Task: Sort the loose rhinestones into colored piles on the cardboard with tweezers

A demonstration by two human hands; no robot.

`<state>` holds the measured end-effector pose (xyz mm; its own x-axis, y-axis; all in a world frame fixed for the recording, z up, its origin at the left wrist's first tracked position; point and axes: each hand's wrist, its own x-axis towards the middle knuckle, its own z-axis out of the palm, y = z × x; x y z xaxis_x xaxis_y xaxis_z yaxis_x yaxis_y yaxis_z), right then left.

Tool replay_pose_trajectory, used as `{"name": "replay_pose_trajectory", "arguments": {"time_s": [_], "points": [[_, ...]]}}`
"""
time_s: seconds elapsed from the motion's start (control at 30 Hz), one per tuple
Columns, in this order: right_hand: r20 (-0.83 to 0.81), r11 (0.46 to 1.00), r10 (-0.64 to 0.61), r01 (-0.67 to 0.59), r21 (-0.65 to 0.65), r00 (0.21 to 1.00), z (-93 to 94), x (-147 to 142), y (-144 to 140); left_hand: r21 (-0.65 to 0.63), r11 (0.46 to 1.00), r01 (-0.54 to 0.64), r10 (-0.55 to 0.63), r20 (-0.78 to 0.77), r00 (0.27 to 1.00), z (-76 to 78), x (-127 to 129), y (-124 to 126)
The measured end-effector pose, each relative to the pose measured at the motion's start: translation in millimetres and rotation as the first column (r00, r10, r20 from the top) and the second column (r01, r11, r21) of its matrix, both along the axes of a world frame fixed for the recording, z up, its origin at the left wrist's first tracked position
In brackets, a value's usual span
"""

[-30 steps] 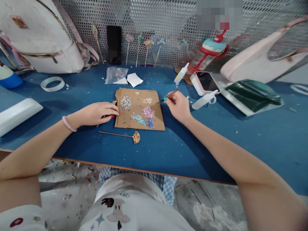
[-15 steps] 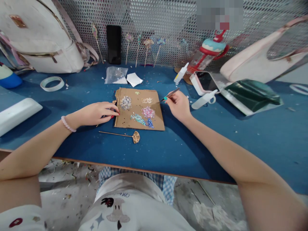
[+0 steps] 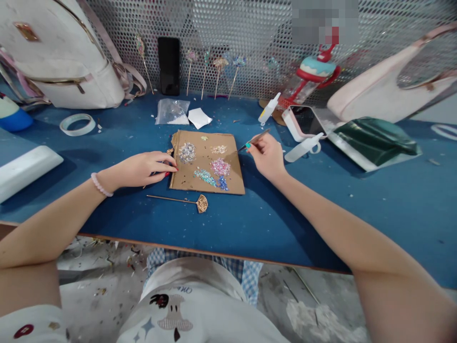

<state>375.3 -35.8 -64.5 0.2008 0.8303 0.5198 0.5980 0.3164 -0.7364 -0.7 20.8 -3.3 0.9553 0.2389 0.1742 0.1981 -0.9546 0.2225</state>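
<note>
Looks like the picking-up-a-stone stage. The right hand (image 3: 267,155) pinches a thin tweezer tool (image 3: 254,140), tip at the right edge of the cardboard sheet (image 3: 200,178) where small piles of rhinestones (image 3: 220,166) lie. The left hand (image 3: 144,167) is curled around a small gold piece at the sheet's left edge. Next bit probably needs a steady tip onto one stone. Blue felt table (image 3: 250,224), perforated metal wall (image 3: 250,28), a spare gold hairpin (image 3: 178,200) nearby.
</note>
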Motion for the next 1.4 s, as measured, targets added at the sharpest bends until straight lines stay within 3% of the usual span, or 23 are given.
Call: {"name": "replay_pose_trajectory", "arguments": {"time_s": [0.2, 0.37, 0.7, 1.4], "points": [[-0.024, 0.998, 0.044, -0.044, -0.036, 0.999, -5.7, 6, 4, 0.099, 0.992, 0.079, -0.085, 0.054, 0.995, -2.7, 4, 1], [-0.010, 0.998, 0.040, -0.041, -0.050, 0.999, -4.4, 5, 4, 0.070, 0.990, 0.122, -0.124, 0.029, 0.992, -0.7, 7, -2], [0.081, 1.000, 0.015, -0.013, -0.027, 0.997, 3.9, 0, -1, 0.045, 0.992, 0.119, -0.118, -0.031, 0.993, -4.4, 3, -1], [0.047, 0.999, 0.037, -0.037, -0.012, 0.998, -1.1, 3, 2, 0.020, 0.993, 0.118, -0.118, 0.000, 0.993, -2.7, 5, -3]]}}
